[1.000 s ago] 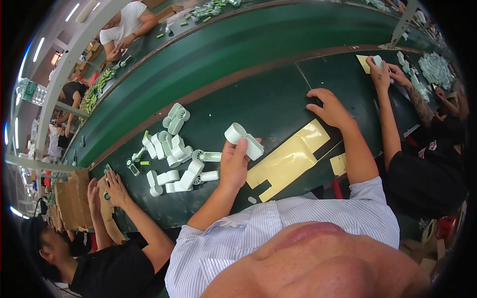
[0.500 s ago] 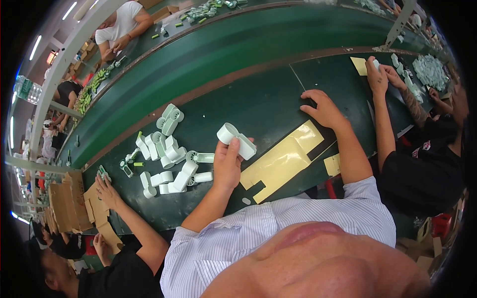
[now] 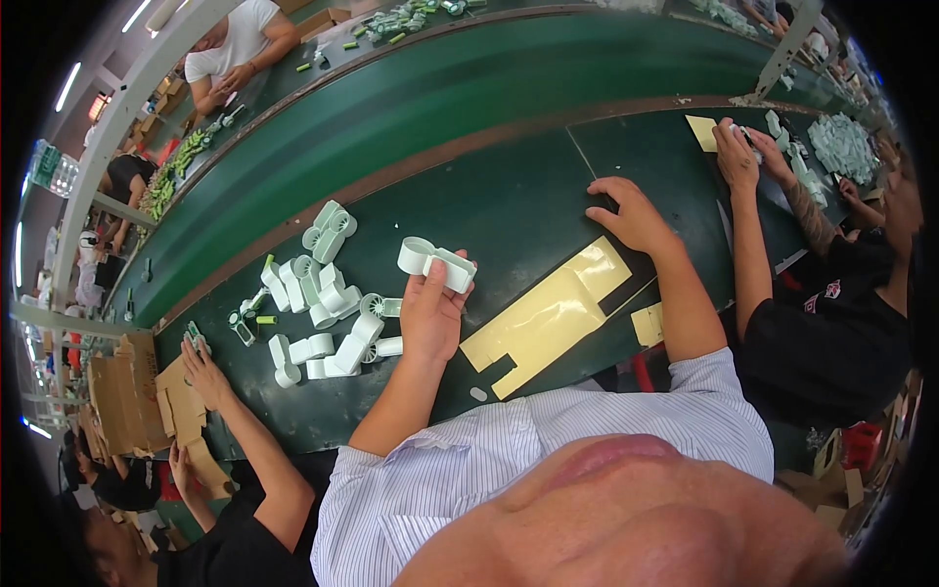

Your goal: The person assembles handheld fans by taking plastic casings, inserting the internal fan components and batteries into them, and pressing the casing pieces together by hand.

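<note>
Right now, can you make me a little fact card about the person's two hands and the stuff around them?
Left hand: holds a pale green plastic part with a round ring at one end
Right hand: open, nothing seen in it
Loose parts: a pale green cluster, left of the left hand
Yellow sheet: between the forearms, notched at its near end
Table: dark green
Neighbours: people at work on both sides

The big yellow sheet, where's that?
In the head view, the yellow sheet lies just right of centre on the green table, between the wearer's left hand and right forearm.
</note>
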Demonstrator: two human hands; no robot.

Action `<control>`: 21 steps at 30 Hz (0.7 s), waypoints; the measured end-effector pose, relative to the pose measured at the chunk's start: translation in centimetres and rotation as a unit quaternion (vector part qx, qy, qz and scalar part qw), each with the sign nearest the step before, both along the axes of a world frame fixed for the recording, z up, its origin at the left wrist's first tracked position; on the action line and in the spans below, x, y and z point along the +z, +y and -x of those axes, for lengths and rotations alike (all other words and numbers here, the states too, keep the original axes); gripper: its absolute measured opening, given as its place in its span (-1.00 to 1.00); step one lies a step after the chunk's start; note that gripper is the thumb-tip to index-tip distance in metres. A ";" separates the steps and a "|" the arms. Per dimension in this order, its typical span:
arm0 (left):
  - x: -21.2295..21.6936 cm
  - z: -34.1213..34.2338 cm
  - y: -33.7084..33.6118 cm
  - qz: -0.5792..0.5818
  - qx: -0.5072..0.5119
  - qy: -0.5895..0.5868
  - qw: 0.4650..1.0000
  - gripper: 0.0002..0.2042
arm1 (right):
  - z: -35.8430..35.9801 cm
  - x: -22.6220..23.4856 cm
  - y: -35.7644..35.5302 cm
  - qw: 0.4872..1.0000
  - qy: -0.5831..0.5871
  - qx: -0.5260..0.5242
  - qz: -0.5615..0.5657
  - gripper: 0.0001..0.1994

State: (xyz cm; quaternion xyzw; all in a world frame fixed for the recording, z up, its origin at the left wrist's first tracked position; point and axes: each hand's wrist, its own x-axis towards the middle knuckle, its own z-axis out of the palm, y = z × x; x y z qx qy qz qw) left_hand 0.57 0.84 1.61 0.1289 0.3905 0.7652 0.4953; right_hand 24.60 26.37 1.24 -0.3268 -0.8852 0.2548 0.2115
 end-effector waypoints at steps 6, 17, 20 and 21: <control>-0.2 -0.1 0.2 0.009 0.006 0.020 1.000 -0.61 | -0.1 -0.3 0.1 1.000 -0.005 -0.002 -0.010 -0.65; -0.8 0.1 0.6 0.014 0.011 0.040 0.999 -0.61 | -0.3 -0.9 0.3 1.000 0.007 -0.002 -0.028 -0.65; -0.7 0.3 0.3 0.017 0.022 0.055 0.998 -0.60 | -0.2 -0.8 0.4 1.000 -0.003 0.000 -0.017 -0.66; -0.6 0.2 0.3 0.019 0.039 0.061 0.997 -0.60 | -0.1 -1.1 0.5 1.000 0.006 0.004 -0.021 -0.66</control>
